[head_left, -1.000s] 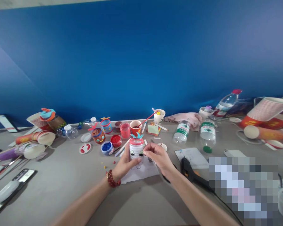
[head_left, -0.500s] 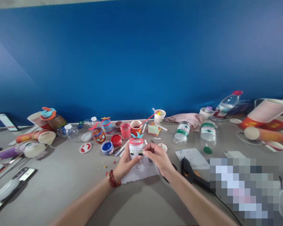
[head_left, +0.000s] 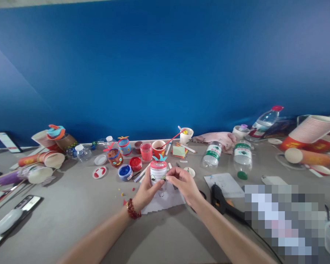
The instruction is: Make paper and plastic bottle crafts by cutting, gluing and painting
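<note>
Far left, paper cups [head_left: 38, 174] lie tipped over on the grey table [head_left: 71, 205]. Further in stand a blue paint pot [head_left: 124, 172] and a red paint pot [head_left: 135, 163], both open. The left hand [head_left: 145, 190], with a bead bracelet at the wrist, is wrapped around the decorated jar [head_left: 158, 170] from its left side and holds it upright just above a sheet of white paper [head_left: 165, 201]. The right hand [head_left: 183, 183] meets it from the other side, thumb and forefinger pinched together on a small paper eye [head_left: 163, 178] at the jar's front. A black glue gun [head_left: 220, 200] lies just right of that hand. Risk, as judged: if the pinch slides, the eye could end up crooked or peel off. A tighter squeeze from the left hand could dent the jar wall, and an elbow swing could upset the open pots. Against one second ago, the jar and both hands sit almost unchanged; the right fingertips have edged slightly leftward onto the eye.
</note>
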Demonstrator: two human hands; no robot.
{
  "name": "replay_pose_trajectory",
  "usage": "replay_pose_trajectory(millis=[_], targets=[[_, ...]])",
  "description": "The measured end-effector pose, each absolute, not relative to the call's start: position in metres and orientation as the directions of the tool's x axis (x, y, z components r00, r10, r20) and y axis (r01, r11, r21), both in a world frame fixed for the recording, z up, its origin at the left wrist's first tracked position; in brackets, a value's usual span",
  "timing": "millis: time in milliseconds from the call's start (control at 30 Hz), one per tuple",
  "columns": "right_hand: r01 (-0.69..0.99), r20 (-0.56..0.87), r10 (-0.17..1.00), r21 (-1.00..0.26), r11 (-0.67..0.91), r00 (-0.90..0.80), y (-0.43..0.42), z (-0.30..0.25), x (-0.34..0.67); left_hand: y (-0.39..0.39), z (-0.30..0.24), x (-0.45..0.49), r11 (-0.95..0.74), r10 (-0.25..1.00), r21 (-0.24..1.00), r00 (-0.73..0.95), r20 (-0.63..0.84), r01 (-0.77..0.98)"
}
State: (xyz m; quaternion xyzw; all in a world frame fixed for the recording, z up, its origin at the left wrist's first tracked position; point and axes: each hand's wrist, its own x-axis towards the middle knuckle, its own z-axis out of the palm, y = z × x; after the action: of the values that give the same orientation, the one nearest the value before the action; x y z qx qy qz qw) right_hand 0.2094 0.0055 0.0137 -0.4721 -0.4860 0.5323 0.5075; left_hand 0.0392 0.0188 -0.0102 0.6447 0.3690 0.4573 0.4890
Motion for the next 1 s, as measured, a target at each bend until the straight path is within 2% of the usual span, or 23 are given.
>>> replay_pose_trajectory(millis=[200,467,1000], targets=[[-0.089,0.012,0.998,-0.996,0.006,-0.058,0.005,0.013,0.209,0.018,-0.01,0.04,-0.24,0.931,0.971,0.287,0.227,0.011],[-0.095,0.118,0.992,-0.989,0.113,-0.054,0.006,0.01,0.206,0.016,-0.008,0.042,-0.207,0.936,0.978,0.286,0.206,-0.027],[-0.072,0.111,0.993,-0.991,0.109,-0.026,0.008,0.001,0.205,0.019,-0.012,0.04,-0.296,0.921,0.954,0.277,0.274,0.042]])
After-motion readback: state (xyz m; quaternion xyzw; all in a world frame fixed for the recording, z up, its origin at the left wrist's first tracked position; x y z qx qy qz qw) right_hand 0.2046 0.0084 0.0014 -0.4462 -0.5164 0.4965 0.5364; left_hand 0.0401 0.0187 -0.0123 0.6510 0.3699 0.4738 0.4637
